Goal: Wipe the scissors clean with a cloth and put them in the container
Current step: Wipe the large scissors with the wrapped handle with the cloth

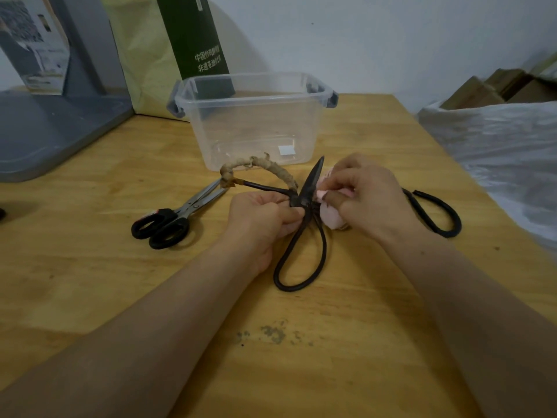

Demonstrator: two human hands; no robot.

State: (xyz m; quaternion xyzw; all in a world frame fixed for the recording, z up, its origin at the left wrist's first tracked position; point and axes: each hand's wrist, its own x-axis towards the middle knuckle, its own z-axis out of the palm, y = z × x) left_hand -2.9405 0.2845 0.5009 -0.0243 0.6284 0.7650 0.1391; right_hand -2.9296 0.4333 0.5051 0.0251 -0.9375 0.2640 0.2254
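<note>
A person's left hand (262,218) grips a pair of dark iron scissors (312,182) at the centre of the frame, fingers and thumb curled tight around the metal near the pivot. The right hand (367,194) pinches a folded pink cloth (330,217) against the side of the blades. The blades are closed and point toward the top of the frame, while the long loop handles hang down to the wooden table (120,282) just below the hands. A clear plastic container (250,122) with grey latches stands lidless just above the hands, in the upper centre, and the scissors being wiped are outside it, their tip close to its near wall. To the left of centre, steel scissors with black handles (180,215) lie flat on the table. Behind the left hand arches a twine-wrapped handle (271,165); what it belongs to cannot be made out. A black loop handle (443,218) shows at right, its other end hidden behind the right hand. A grey stand (45,131) fills the upper left, a dark green box (199,40) rises behind the container, and white plastic sheeting (497,146) lies at the right edge. A grey stain (271,333) marks the tabletop at lower centre.
</note>
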